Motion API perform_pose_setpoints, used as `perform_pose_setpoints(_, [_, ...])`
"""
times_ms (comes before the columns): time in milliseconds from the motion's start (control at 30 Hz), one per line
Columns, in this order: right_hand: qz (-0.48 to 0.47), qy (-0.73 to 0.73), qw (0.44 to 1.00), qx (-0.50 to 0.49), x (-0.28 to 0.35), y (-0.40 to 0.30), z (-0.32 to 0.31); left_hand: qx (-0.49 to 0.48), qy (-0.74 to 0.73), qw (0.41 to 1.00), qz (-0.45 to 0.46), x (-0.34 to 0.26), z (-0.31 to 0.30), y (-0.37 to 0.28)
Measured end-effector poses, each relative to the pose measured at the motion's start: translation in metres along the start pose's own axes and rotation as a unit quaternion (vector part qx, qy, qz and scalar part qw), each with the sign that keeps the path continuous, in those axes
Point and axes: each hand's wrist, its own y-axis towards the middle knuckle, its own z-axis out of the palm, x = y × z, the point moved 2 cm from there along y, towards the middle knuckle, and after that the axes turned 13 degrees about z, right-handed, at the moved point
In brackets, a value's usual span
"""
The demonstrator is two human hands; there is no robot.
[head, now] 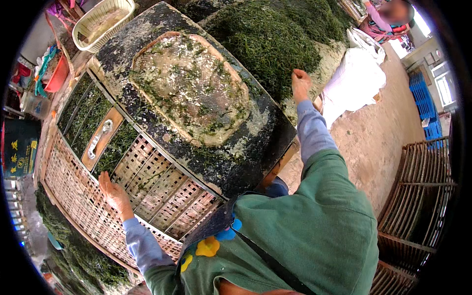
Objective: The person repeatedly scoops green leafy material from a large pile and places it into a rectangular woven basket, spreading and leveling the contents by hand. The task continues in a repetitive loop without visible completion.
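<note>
My left hand [115,195] hovers over or rests on a frame [164,241] lying on a woven mat [84,182]; contact is unclear. Its fingers are extended and it holds nothing visible. Dark green, shredded leafy matter, perhaps seaweed [121,143], fills the far strips of the frame, while bare weave shows in the near ones. A metal handle [100,138] on a wooden block crosses the frame. My right hand [301,84] is raised beside a large heap of the same green matter [269,48]. Its fingers curl inward, and their inside is hidden.
A black, debris-covered board with a raised octagonal rim [241,83] stands between my hands. A white sack [356,81] sits right of the heap. Slatted racks [416,199] line the right side. A cream basket [127,11] is at upper left. Another person [383,22] is at the far right.
</note>
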Motion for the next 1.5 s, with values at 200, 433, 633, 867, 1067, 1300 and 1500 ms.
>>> perform_pose_setpoints(200, [0.018, -0.285, 0.955, 0.086, -0.011, -0.067, -0.062, -0.007, 0.004, 1.000, -0.007, 0.008, 0.007, -0.004])
perform_pose_setpoints(433, [-0.164, -0.321, 0.905, 0.224, 0.005, -0.076, -0.035, 0.022, 0.009, 0.999, -0.038, 0.009, 0.001, -0.008])
perform_pose_setpoints(633, [-0.254, -0.304, 0.884, 0.250, -0.051, -0.025, -0.002, -0.105, 0.114, 0.988, -0.018, -0.010, -0.007, 0.014])
perform_pose_setpoints(867, [0.138, 0.192, 0.925, 0.296, 0.082, -0.064, 0.004, -0.039, 0.117, 0.988, -0.098, -0.003, -0.014, -0.007])
perform_pose_setpoints(1067, [0.079, 0.248, 0.852, 0.453, 0.275, -0.217, 0.039, -0.023, 0.105, 0.989, -0.101, -0.005, -0.013, -0.003])
perform_pose_setpoints(1300, [-0.068, 0.128, 0.676, 0.723, 0.394, -0.413, 0.106, -0.037, 0.098, 0.988, -0.109, -0.005, -0.015, -0.004])
perform_pose_setpoints(1500, [-0.477, -0.048, 0.684, 0.550, 0.374, -0.456, 0.174, -0.015, 0.117, 0.988, -0.103, -0.003, -0.010, -0.007])
